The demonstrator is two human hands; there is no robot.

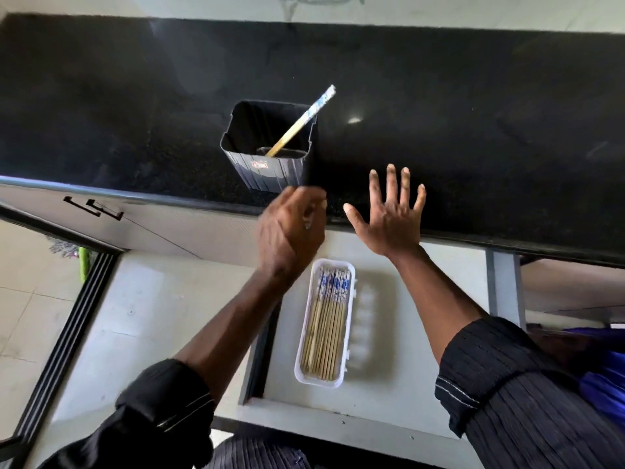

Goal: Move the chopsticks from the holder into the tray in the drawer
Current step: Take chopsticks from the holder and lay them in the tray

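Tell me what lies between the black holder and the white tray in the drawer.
In the head view, the left hand hangs between the holder and the tray, over the counter edge. Nothing else sits in that stretch.

Left hand (291,228) loosely curled and blurred, right hand (389,218) spread flat, fingers splayed.

Blue-and-white-patterned chopsticks (329,319) in white tray (304,374); black holder (274,174).

A kitchen; black stone counter (439,96); chopsticks (326,330) in drawer (389,411).
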